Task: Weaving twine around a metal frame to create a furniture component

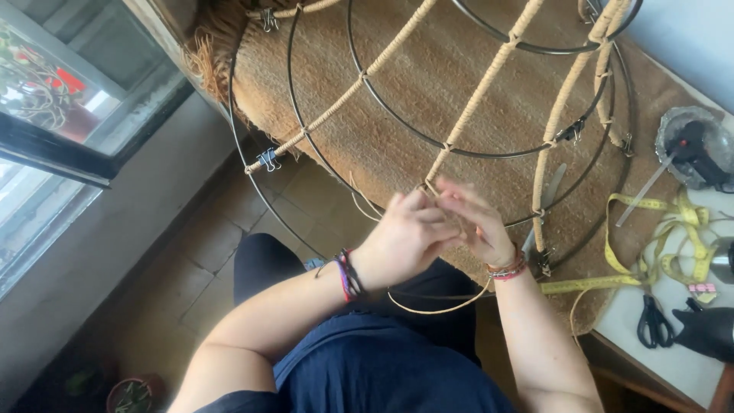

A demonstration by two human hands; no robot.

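Observation:
A large wire frame (pixel 397 126) of dark metal rings and ribs lies on a woven mat, some ribs wrapped in tan cord (pixel 489 76). My left hand (pixel 405 237) and my right hand (pixel 474 222) meet at the frame's near rim, fingers pinched together on a thin tan cord (pixel 440 308) that loops down below my wrists. Both wrists wear bracelets. Which fingers hold the strand is blurred.
Binder clips (pixel 267 159) grip the frame's rim. A woven mat (pixel 428 69) covers the table. At the right lie a yellow tape measure (pixel 657 252), black scissors (pixel 652 321), a glass dish (pixel 692 145) and a dark tool (pixel 707 333). A window (pixel 53 99) is at the left.

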